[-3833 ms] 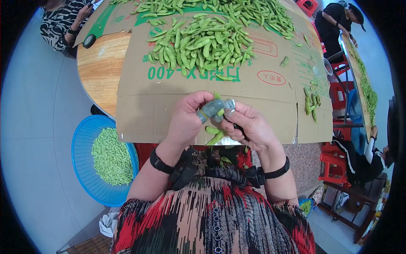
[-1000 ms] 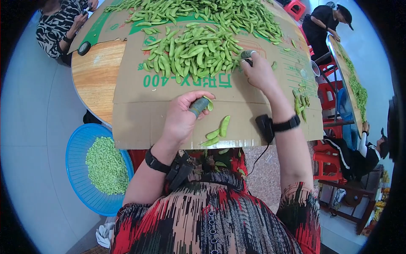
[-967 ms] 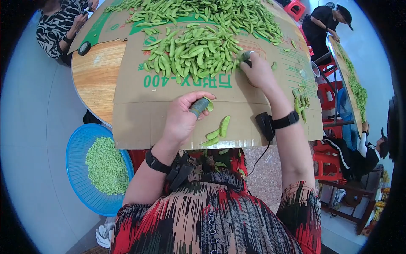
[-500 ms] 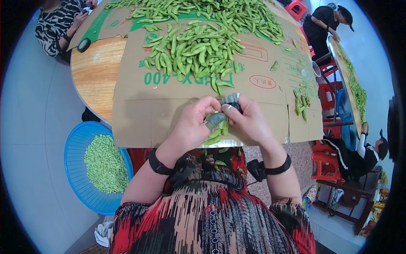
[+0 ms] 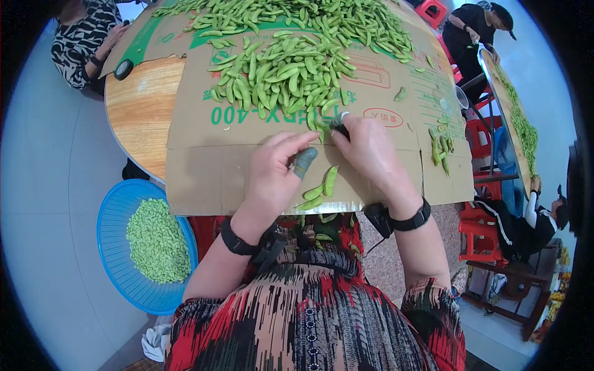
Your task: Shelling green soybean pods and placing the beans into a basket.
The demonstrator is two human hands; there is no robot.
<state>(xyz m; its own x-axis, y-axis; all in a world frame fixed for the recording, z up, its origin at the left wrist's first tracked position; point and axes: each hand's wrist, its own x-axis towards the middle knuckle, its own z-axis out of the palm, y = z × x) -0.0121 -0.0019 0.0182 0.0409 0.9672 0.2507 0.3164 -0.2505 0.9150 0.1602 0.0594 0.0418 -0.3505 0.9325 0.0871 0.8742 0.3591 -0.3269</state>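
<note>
My left hand [image 5: 277, 170] hovers over the near part of the cardboard, thumb spread from the stretched fingers. A grey-green cover wraps its thumb, and no pod shows in its grip. Its fingertips come close to a few green soybean pods [image 5: 318, 127] at the pile's near tip. Just right of these is my right hand [image 5: 371, 151], fingers bent, with a dark grey cover on a finger; thumb and finger look apart with nothing visible between them. Between my wrists, several loose pods [image 5: 330, 181] lie near the cardboard's front edge.
A large pod pile [image 5: 284, 71] covers the far cardboard [image 5: 216, 167]. Darker pods [image 5: 440, 151] lie at the right. A blue basket [image 5: 111, 260] of shelled beans [image 5: 158, 241] stands lower left. People are around this table and another table [image 5: 507, 117] at right, near red stools [image 5: 479, 241].
My hands have moved apart from their joined grip around a pod. The right hand has gone forward toward the pile; the left has drawn slightly left. The loose pods beneath are now uncovered.
</note>
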